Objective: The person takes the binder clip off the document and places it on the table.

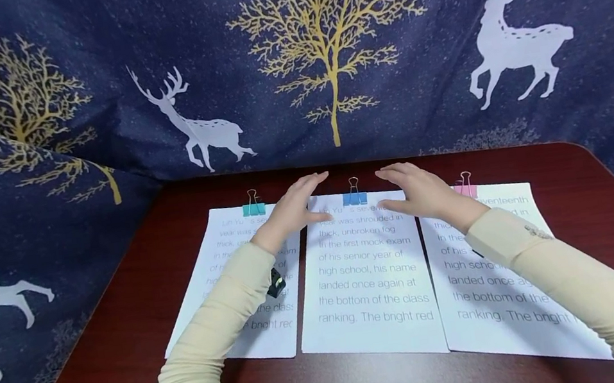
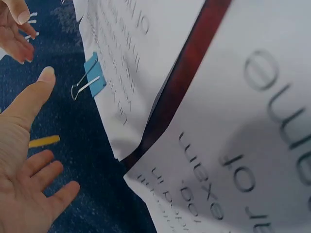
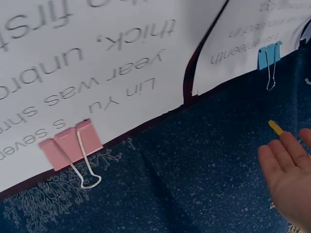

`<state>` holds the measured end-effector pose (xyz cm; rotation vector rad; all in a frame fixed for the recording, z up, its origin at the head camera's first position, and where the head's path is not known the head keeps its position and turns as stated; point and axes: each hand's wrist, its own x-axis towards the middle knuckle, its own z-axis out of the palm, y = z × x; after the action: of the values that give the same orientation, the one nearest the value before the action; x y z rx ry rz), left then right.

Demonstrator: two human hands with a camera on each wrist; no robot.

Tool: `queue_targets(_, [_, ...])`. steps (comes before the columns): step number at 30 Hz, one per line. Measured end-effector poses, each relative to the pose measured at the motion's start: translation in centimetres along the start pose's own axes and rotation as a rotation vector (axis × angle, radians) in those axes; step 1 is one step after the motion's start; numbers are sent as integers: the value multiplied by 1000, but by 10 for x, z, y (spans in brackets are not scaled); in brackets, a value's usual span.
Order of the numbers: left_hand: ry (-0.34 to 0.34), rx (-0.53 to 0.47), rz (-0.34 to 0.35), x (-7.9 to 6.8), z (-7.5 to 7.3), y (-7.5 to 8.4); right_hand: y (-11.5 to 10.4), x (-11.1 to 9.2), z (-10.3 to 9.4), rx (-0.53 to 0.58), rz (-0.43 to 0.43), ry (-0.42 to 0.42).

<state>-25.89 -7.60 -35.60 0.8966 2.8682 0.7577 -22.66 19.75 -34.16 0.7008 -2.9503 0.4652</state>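
Observation:
My left hand (image 1: 291,212) hovers over the gap between the left and middle papers, fingers gently bent and holding nothing. Facing it, my right hand (image 1: 422,190) is held above the gap between the middle and right papers, also with nothing in its grasp. Between the two hands, a blue binder clip (image 1: 355,199) grips the top edge of the middle printed paper (image 1: 372,286). A teal binder clip (image 1: 254,209) is on the left printed paper (image 1: 246,347). The right printed paper (image 1: 507,340) carries a pink binder clip (image 3: 72,144), partly hidden behind my right wrist in the head view.
The papers lie side by side on a dark red-brown table (image 1: 110,334), with narrow strips of wood showing between them. Behind the table hangs a dark blue cloth (image 1: 286,123) printed with white deer and golden trees. A small black device (image 1: 275,283) shows at my left wrist.

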Motion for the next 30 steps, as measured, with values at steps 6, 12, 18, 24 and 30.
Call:
queue_targets(6, [-32, -45, -37, 13, -3, -7, 1, 10, -1, 132, 50, -41])
queue_targets(12, [-52, -60, -60, 25, -7, -9, 6, 23, -1, 290, 116, -54])
queue_targets(18, [-44, -104, -103, 33, -6, -11, 14, 35, -4, 408, 169, -77])
queue_targets(24, [-14, -203, -165, 37, -1, -21, 21, 46, 0, 487, 237, -83])
queue_targets(30, [13, -329, -216, 36, 3, -27, 24, 50, 11, 589, 297, -89])
